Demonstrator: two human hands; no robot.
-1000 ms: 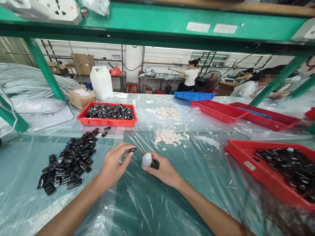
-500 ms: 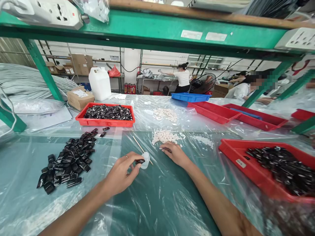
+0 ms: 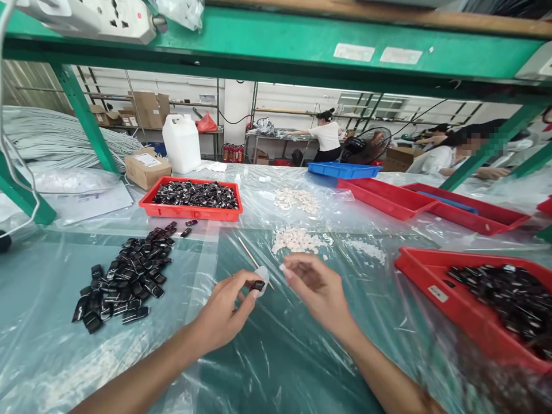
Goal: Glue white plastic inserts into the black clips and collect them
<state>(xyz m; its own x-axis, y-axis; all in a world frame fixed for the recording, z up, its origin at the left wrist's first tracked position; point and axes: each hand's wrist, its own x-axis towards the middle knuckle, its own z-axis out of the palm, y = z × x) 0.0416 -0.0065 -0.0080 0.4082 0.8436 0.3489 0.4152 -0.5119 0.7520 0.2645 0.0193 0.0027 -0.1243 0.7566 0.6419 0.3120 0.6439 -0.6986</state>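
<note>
Between thumb and fingers, my left hand [image 3: 228,305] grips a small glossy black plastic piece [image 3: 257,285]. Just behind it a small translucent white cup or lid [image 3: 263,276] rests by a thin wooden stick [image 3: 249,252]. My right hand [image 3: 317,287] pinches a tiny white piece [image 3: 282,267] at its fingertips, a short way right of the left hand. Beyond the right hand lies a heap of small white pieces [image 3: 297,238]. A pile of black pieces [image 3: 125,276] lies left of my left hand.
A red tray [image 3: 190,213] of black pieces stands at the back left, and another red tray [image 3: 422,276] at the right. Farther back are a white jug [image 3: 181,144], a blue tray [image 3: 345,170] and a cardboard box [image 3: 147,167]. A green shelf beam [image 3: 267,40] crosses above.
My right hand has lifted from the edge of the white heap and come nearer my left hand, with a white piece in its fingertips. The whole view has shifted slightly.
</note>
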